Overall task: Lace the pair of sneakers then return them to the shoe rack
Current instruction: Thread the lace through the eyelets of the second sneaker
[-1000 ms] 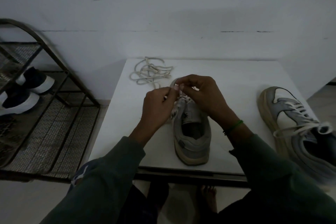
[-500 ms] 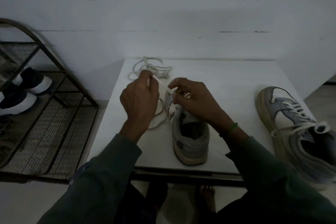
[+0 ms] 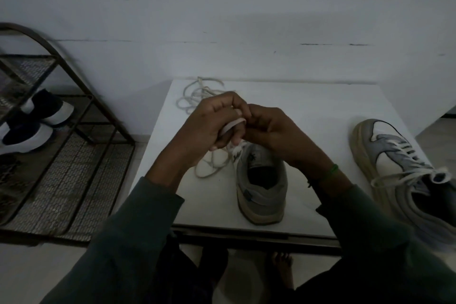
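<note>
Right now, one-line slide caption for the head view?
Left hand and right hand pinch a white lace above the grey sneaker on the table; laced mate at right.

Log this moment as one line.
step: lacing | left hand: grips lace | right hand: pinches lace | middle sneaker: on table

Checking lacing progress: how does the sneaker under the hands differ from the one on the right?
The middle sneaker is partly laced, its lace trailing loose and held by the left hand and right hand; the right sneaker is laced across its front. The middle sneaker shows its heel to the camera; the right sneaker lies angled. Both are grey and white, on the table.
</note>
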A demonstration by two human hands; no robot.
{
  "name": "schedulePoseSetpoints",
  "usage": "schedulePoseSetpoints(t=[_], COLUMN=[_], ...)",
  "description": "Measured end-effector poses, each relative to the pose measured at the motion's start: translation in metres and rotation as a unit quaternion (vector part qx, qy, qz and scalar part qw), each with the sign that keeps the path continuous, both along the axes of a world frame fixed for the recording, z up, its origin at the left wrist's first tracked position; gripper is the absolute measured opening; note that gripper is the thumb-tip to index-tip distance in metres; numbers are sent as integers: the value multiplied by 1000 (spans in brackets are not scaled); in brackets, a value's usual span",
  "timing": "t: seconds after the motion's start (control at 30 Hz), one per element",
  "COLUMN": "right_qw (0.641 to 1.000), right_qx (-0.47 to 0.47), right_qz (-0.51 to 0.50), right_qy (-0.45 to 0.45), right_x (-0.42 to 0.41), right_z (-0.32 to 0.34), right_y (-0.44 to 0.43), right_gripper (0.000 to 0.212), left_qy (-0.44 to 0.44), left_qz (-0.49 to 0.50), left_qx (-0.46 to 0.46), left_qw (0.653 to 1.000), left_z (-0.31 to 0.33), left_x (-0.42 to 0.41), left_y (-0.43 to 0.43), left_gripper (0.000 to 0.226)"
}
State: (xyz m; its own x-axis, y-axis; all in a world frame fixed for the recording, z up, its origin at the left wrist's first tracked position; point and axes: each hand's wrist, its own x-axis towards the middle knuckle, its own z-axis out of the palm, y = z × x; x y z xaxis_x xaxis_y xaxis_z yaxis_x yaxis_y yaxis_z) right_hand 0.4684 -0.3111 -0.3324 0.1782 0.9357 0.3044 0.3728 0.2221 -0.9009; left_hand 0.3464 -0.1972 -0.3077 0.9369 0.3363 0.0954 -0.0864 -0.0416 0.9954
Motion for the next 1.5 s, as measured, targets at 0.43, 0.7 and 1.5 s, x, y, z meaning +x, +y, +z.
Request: schedulePoseSetpoints(t=[0.43, 0.7, 1.5], right_qw=[977, 988, 891], right_qx=[37, -54, -261], right_qz=[-95, -133, -267], right_qy=[188, -65, -259], right_x=[49, 20, 26], right_z=[6, 9, -5], right_y=[-36, -22, -34], right_gripper=[21, 7, 35], left_qy=[134, 32, 83], left_qz=[478, 89, 188], left_qx=[91, 192, 305], left_qw=[864, 977, 930], left_z=[-51, -21, -54], left_x=[11, 26, 31], left_y=[38, -29, -6], left_gripper=[23, 33, 18])
